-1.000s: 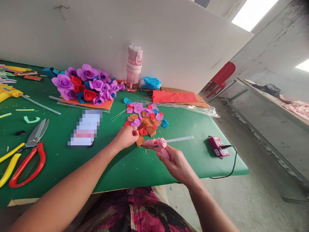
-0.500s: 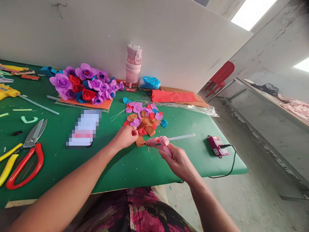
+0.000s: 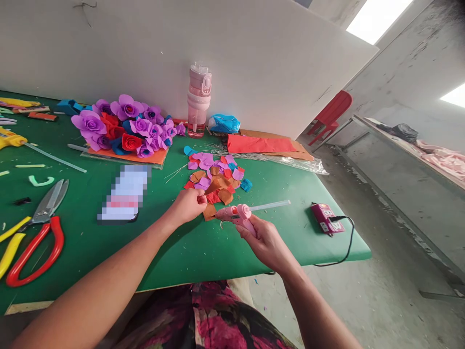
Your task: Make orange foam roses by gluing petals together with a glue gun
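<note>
My left hand (image 3: 189,204) is closed in a pinch at the near edge of a pile of cut paper petals (image 3: 214,182) in purple, brown, red and blue. A brown paper petal (image 3: 209,212) shows at its fingertips; the grip itself is partly hidden. Wrapped round the handle of a pink hot glue gun (image 3: 238,213), my right hand (image 3: 271,242) points the nozzle left, at or very close to that petal's right edge. A clear glue stick (image 3: 271,205) juts from the gun's back.
Finished paper flowers (image 3: 127,126), a phone (image 3: 125,194), red-and-yellow-handled shears (image 3: 39,228) and a yellow glue gun (image 3: 10,139) lie leftward. Behind stand a pink bottle (image 3: 199,99) and red paper (image 3: 259,144). A purple box (image 3: 327,219) with a cable sits near the right edge.
The whole view has shifted slightly, so things appear a little further left. Both hands, the glue gun and the brown petal keep nearly the same positions relative to each other.
</note>
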